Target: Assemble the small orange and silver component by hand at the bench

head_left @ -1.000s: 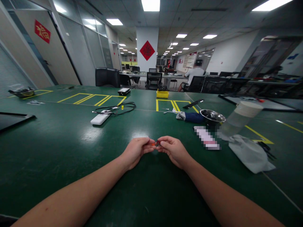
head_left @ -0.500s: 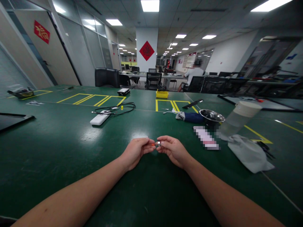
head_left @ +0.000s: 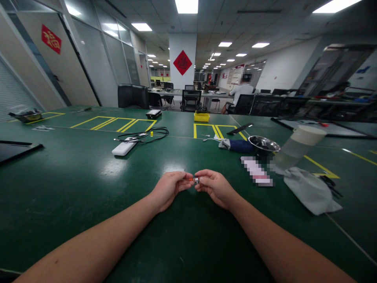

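Both hands meet just above the green table [head_left: 182, 243], fingertips almost touching. My left hand [head_left: 171, 189] is closed in a pinch on a tiny orange piece [head_left: 191, 179], mostly covered by the fingers. Opposite it, my right hand [head_left: 214, 188] pinches a small shiny silver piece [head_left: 196, 180] between thumb and forefinger. The two pieces sit right against each other or very close; whether they are joined I cannot tell. Their exact kind is too small to make out.
Beyond my left hand lies a white power bank [head_left: 125, 147] with a black cable [head_left: 160, 135]. To the right are a phone [head_left: 256, 171], a metal bowl [head_left: 263, 144], a tilted plastic container [head_left: 302, 147] and a grey bag [head_left: 312, 190]. A person [head_left: 243, 92] sits farther back.
The silver piece in my right hand has shifted slightly left, closer to the orange piece. My left hand has hardly moved.
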Action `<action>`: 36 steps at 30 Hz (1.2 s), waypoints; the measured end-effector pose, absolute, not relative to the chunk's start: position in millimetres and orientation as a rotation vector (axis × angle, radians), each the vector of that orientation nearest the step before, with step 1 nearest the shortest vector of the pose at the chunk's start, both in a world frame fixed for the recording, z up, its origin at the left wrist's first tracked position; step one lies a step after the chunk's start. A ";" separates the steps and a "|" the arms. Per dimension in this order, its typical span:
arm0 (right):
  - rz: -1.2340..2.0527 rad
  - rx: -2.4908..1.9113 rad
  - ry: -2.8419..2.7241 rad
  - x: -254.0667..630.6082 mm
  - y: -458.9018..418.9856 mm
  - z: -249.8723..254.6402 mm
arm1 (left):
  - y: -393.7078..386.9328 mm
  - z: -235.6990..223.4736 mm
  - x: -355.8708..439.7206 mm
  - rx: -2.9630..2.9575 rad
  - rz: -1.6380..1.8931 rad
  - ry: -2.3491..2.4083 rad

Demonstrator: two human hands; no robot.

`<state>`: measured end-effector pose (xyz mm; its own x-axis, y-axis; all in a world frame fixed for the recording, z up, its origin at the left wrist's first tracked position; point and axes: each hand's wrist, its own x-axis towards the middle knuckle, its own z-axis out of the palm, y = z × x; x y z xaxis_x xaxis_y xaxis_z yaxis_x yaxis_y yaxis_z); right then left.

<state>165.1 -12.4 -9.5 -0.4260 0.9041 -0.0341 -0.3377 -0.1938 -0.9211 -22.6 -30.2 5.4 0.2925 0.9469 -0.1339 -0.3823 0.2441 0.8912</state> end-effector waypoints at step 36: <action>1.757 -0.738 -1.185 165.7 -10.4 -12.6 | -31.0 4.9 -22.3 0.899 1.055 0.808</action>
